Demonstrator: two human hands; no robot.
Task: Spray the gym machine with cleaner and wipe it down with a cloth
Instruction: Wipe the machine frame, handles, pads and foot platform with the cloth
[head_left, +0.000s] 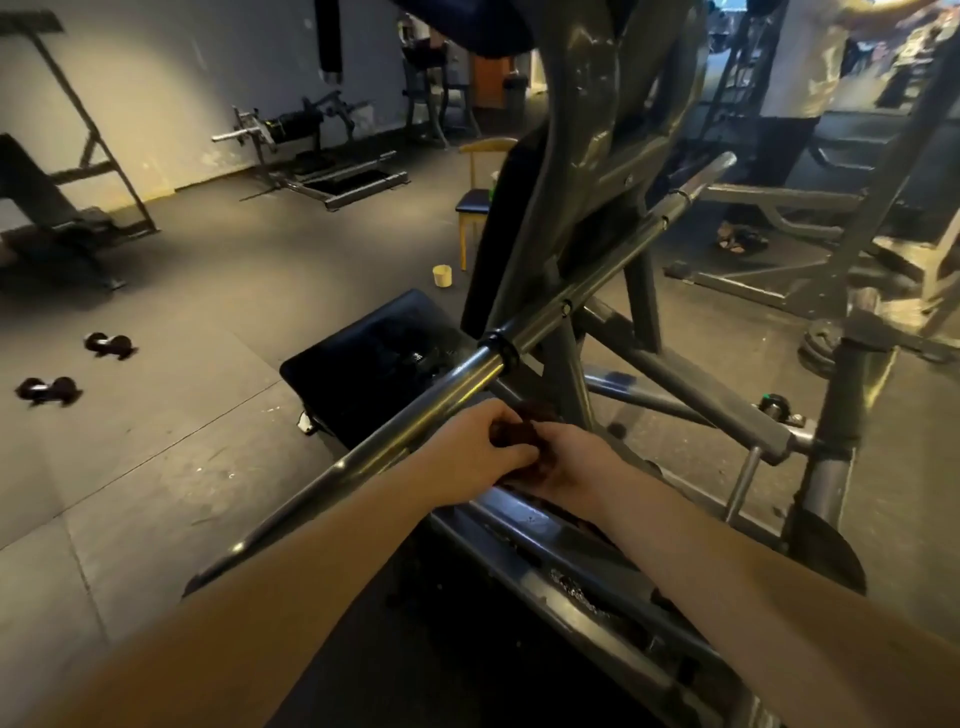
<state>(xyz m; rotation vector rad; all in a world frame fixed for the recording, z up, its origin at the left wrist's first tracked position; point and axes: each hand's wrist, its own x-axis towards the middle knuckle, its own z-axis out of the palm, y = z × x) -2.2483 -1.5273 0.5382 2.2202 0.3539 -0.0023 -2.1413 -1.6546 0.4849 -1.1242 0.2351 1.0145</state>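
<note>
Head view looks down two bare forearms that meet low against the gym machine (582, 156), a grey frame whose top is cut off by the upper edge. The left hand (478, 441) has its fingers curled round a dark cloth (519, 431), and the right hand (576, 462) holds the same cloth from the other side; its fingertips are buried in the folds and cannot be seen. The cloth is bunched between the two hands, just beyond the long steel bar (415, 410) that runs slantwise across the frame, and above a scuffed lower rail (545, 545). Whether the cloth touches the frame cannot be told, since the hands cover that spot. A black pad (363, 353) lies behind the bar, partly hidden by it. Motion blur softens much of the scene. On the floor to the left lie two dumbbells (109, 345), smeared by the blur, and a small yellow cup (442, 275) stands near a wooden chair (474, 205), which the machine half conceals. At upper right a person (795, 67) in a light top stands cut off by the edge.
</note>
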